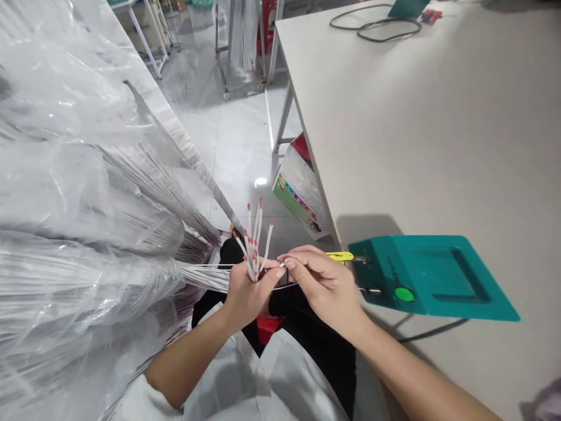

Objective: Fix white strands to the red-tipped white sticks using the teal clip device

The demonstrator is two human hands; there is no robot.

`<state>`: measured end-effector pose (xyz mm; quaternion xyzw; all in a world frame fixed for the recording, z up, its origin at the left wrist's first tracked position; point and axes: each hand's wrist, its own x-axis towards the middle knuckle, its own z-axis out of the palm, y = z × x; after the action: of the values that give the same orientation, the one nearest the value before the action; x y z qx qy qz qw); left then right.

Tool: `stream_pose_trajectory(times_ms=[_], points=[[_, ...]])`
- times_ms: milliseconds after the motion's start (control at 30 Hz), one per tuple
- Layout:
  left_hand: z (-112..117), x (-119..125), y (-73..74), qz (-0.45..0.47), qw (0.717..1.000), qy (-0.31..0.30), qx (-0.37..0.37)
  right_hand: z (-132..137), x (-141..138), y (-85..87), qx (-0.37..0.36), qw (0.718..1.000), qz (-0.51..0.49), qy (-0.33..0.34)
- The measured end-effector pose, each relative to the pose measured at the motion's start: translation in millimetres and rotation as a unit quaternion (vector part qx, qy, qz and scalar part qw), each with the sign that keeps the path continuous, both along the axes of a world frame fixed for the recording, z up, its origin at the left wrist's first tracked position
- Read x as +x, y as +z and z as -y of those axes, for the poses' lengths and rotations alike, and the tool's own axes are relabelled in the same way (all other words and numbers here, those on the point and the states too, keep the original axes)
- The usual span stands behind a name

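My left hand is closed around a bundle of white wires whose red-tipped ends stick up and fan out above the fist. My right hand meets it on the right, thumb and forefinger pinched on the small white end of a wire. Just beyond the right hand, a teal device with a round green button lies at the table edge. A yellow-handled tool and a metal probe tip show at its near side, partly hidden by my fingers.
Large plastic-wrapped bundles of white wires fill the left side. The grey table spans the right, with a black cable at its far end. A printed box stands on the floor beside it. A wheeled rack is farther back.
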<state>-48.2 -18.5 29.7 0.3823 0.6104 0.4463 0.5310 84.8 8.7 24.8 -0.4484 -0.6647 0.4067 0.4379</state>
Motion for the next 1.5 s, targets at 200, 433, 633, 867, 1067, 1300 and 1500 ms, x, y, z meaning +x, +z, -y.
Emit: stream_pose_trajectory(times_ms=[200,433,633,867,1067,1300,1500], points=[[6,2,-5.1,0.032,0.999,0.008,0.009,3,-4,-0.5,0.03,0.999,0.008,-0.02],[10,3,-16.5,0.071,0.997,0.026,0.022,2,-5,0.3,0.063,0.997,0.041,-0.017],[10,-2,-21.6,0.083,0.995,0.043,0.038,4,2,2.3,0.086,0.992,0.096,0.008],[3,-7,-3.2,-0.004,0.999,-0.011,0.03,-12,21,27.8,0.167,0.972,0.157,0.053],[1,-8,3.6,0.006,0.995,-0.094,0.034,-25,28,35.0,0.11,0.953,0.174,0.224],[3,-10,-12.6,0.149,0.983,-0.106,0.012,-10,13,10.2,-0.087,0.981,-0.095,0.142],[7,1,-24.6,0.211,0.977,-0.026,-0.002,4,4,-4.9,0.097,0.995,0.006,0.012]])
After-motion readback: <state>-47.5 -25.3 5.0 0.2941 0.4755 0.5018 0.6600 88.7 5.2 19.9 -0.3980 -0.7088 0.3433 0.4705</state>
